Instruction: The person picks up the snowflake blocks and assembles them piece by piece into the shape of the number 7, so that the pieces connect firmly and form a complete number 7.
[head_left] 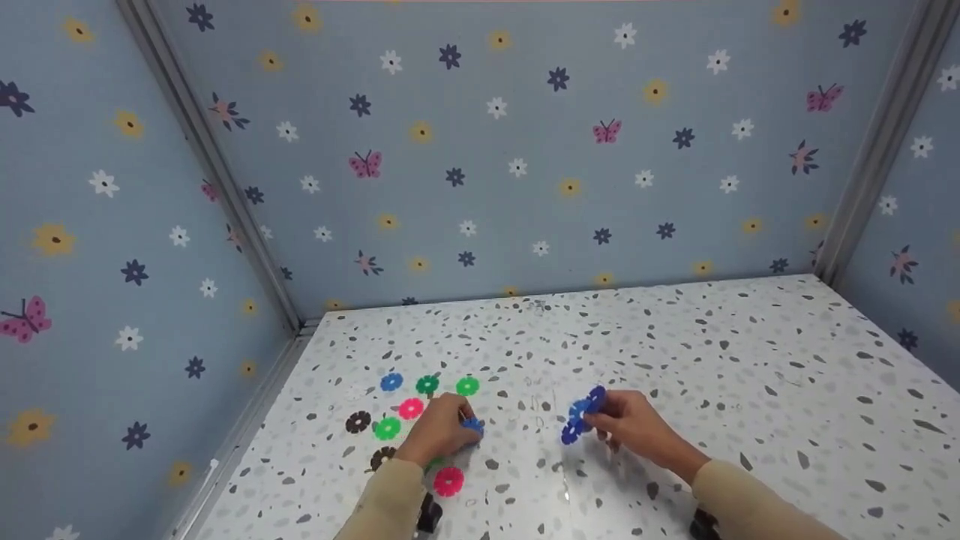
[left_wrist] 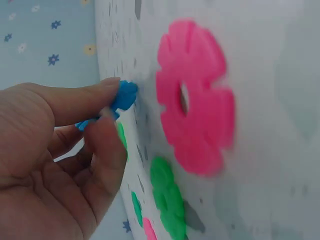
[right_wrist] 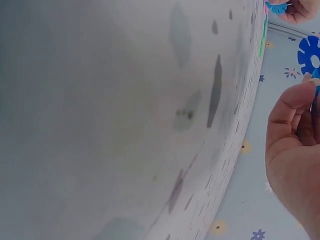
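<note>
My left hand [head_left: 441,427] pinches a light blue notched disc [left_wrist: 125,96] between thumb and fingers, close over the table. In my right hand [head_left: 630,420] I grip a joined piece of several blue notched discs [head_left: 576,409], dark blue at its ends and lighter blue between; the fingers hide part of it. A pink disc [head_left: 448,481] lies below my left wrist and shows large in the left wrist view, beside a green disc [left_wrist: 167,199]. Farther left on the table, another pink disc [head_left: 410,409] lies near the left knuckles.
Loose discs are spread at the left of the speckled table [head_left: 675,352]: a blue disc [head_left: 391,382], a dark green disc [head_left: 427,384], a bright green disc [head_left: 467,386], a brown disc [head_left: 358,422] and others. Flowered wall panels [head_left: 525,150] enclose the back and sides.
</note>
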